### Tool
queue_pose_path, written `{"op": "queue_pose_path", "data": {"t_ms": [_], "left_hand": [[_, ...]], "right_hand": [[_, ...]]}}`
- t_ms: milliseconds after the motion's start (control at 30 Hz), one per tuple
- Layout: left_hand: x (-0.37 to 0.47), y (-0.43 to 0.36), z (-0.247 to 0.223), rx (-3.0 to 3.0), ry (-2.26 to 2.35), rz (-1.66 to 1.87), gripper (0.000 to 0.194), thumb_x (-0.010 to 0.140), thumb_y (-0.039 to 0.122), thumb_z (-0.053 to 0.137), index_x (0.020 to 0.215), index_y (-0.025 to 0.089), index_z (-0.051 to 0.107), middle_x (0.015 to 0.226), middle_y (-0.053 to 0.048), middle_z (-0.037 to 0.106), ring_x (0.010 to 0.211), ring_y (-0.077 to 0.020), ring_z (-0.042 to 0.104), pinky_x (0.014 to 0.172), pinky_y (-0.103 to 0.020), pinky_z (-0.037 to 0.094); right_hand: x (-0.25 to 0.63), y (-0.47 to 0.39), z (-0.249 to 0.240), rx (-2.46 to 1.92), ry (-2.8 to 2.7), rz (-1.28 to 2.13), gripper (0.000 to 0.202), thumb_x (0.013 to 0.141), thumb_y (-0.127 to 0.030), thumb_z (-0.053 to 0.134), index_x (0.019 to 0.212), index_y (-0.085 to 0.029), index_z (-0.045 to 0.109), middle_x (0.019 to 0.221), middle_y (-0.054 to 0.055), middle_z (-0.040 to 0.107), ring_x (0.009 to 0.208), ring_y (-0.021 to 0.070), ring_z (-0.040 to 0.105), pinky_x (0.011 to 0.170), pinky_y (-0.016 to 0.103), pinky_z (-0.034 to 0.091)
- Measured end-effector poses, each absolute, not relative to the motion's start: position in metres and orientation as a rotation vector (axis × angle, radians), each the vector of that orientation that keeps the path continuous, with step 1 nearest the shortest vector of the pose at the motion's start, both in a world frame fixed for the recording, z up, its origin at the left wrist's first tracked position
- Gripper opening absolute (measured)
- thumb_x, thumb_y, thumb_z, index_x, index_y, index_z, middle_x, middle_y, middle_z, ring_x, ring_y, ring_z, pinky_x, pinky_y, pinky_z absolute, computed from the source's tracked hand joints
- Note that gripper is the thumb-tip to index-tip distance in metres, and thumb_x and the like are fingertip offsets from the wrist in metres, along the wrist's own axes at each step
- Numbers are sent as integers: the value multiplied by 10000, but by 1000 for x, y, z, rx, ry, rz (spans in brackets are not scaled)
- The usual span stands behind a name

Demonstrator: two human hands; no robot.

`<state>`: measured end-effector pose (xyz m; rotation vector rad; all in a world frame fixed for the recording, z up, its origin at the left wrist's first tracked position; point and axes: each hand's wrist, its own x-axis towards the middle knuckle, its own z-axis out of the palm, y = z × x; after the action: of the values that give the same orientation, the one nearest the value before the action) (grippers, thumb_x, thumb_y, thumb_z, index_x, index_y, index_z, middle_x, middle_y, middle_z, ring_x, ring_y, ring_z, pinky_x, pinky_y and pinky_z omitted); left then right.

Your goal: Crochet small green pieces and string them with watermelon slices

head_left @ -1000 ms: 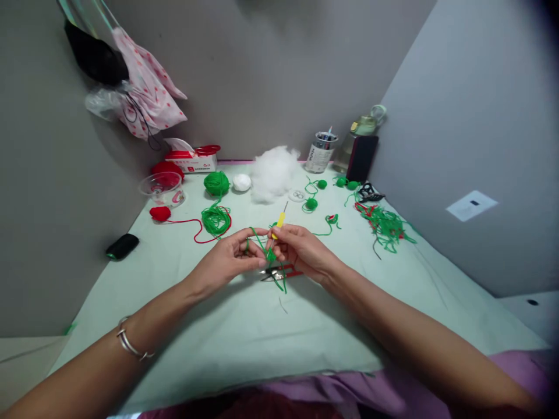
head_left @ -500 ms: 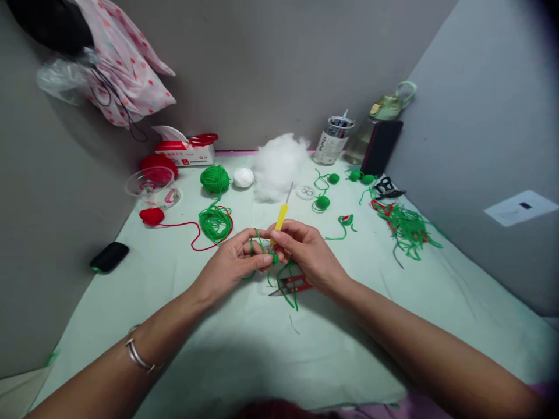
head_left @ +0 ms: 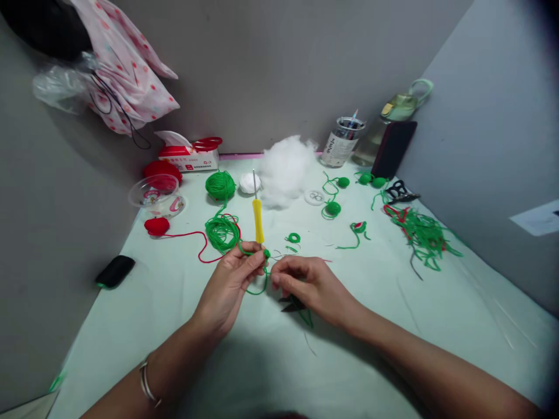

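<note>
My left hand (head_left: 233,276) pinches a small green crocheted piece (head_left: 266,254) between thumb and fingers. A yellow-handled crochet hook (head_left: 258,221) stands upright above these fingers, its metal tip pointing away from me. Green yarn loops down from the piece toward my right hand (head_left: 305,282). The right thumb and fingertips are pressed together close to a green strand, just right of the piece. Dark-bladed snips (head_left: 292,305) lie partly under my right hand, with green yarn strands over them.
Behind my hands are a green yarn ball (head_left: 220,185), a loose green coil (head_left: 222,233), white stuffing (head_left: 288,169) and a small green ring (head_left: 293,237). Tangled green and red scraps (head_left: 421,233) lie right. A plastic tub (head_left: 163,198) and black case (head_left: 115,272) are left.
My right hand has let go of the yellow hook and moved right and down, nearer me. The hook now stands more upright at my left hand. The whole view has shifted slightly.
</note>
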<state>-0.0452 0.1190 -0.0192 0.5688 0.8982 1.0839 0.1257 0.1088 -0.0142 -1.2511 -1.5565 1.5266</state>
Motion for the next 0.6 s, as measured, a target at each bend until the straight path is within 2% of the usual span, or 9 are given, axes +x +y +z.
{"op": "queue_pose_path", "data": {"t_ms": [133,400,600], "left_hand": [[-48,121,-23,521,893,1116,232,756,244,855,835,179,647,822,45,633,721,-68,574,750,-186,495],[-52,123,-23,404,813,1022,249,762,239,863,868,167,649,898,-3,677,813,-110,632,773,-231,536],[-55,123,-24,435,761,964,262,733,246,885,870,178,672,827,5,684,747,-114,646,736,-239,529]], "right_hand": [[125,111,-9,-1192,-1478,1530,210,919,-375,617,823,-189,636,704,-3,613,644,121,541,608,254,415],[130,123,-10,-1098,-1026,1665,176,834,-351,738,769,-192,699,664,-12,643,580,98,543,555,230,421],[132,128,-15,-1068,-802,1751,190,775,-347,810,762,-180,719,683,-15,663,542,71,528,512,199,430]]}}
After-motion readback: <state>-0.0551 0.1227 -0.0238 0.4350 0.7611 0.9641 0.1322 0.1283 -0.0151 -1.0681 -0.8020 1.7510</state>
